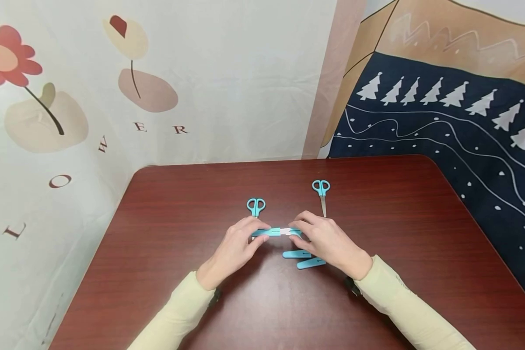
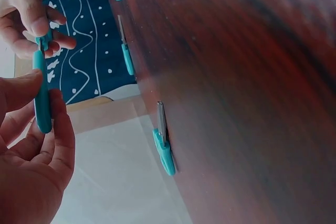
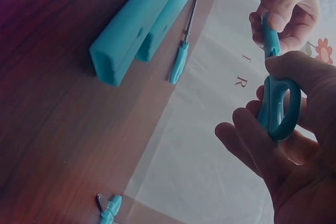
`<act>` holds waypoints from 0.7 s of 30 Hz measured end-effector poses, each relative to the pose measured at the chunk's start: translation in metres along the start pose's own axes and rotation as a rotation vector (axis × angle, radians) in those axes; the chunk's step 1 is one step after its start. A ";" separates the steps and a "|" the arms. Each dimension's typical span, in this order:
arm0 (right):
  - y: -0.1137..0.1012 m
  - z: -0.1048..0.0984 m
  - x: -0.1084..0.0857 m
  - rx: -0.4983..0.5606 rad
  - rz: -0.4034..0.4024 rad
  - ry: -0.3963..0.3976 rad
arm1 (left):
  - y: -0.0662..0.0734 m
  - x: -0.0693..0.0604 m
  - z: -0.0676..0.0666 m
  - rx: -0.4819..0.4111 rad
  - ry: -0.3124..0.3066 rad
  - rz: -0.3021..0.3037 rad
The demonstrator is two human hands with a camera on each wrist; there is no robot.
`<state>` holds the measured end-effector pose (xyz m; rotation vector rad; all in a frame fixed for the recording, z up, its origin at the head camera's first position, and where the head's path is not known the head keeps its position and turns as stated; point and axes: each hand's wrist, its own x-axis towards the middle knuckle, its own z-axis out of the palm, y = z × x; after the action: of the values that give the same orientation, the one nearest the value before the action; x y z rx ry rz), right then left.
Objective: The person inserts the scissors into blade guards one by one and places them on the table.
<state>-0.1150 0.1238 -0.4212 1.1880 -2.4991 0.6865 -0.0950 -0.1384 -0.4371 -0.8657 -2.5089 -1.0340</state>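
My left hand [image 1: 234,243] pinches a turquoise scissor sheath [image 1: 269,232] between thumb and fingers. With the right hand [image 1: 332,243] I hold a pair of scissors [image 3: 274,109] by its turquoise handle loops. The blades point left, their tips inside the sheath's mouth, and a short stretch of bare metal shows between sheath and handles. Both pieces are held above the table in the left wrist view, where the sheath [image 2: 43,100] stands out against the left fingers. My right fingers partly cover the handles in the head view.
Two more turquoise-handled scissors lie unsheathed beyond the hands, one pair [image 1: 255,207] at the left and another [image 1: 321,188] farther back. Two loose sheaths, one [image 1: 295,254] behind the other [image 1: 310,263], lie by the right hand on the red-brown table [image 1: 179,204]. Printed curtains border it.
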 end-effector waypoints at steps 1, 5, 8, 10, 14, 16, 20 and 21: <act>0.000 0.000 0.000 -0.002 -0.001 0.001 | 0.000 0.000 0.000 -0.001 0.000 0.003; 0.000 0.001 0.000 -0.007 -0.004 0.007 | 0.001 0.000 0.000 -0.008 0.007 0.014; 0.000 0.000 0.000 -0.012 -0.014 0.012 | 0.001 0.000 0.000 -0.007 0.013 0.025; 0.000 0.000 0.000 -0.014 -0.025 0.016 | 0.001 0.000 0.000 -0.005 0.016 0.033; 0.000 -0.002 0.000 -0.014 -0.039 0.027 | 0.001 0.000 0.000 -0.005 0.024 0.057; -0.001 -0.003 0.000 -0.010 -0.044 0.031 | 0.000 0.001 0.000 -0.010 0.029 0.072; 0.000 -0.003 0.000 0.009 -0.049 0.036 | -0.001 0.001 0.000 -0.014 0.042 0.109; 0.000 -0.003 0.000 0.013 -0.051 0.038 | -0.001 0.002 0.000 -0.013 0.043 0.116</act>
<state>-0.1149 0.1254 -0.4191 1.2266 -2.4281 0.7068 -0.0967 -0.1381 -0.4366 -0.9696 -2.3890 -1.0211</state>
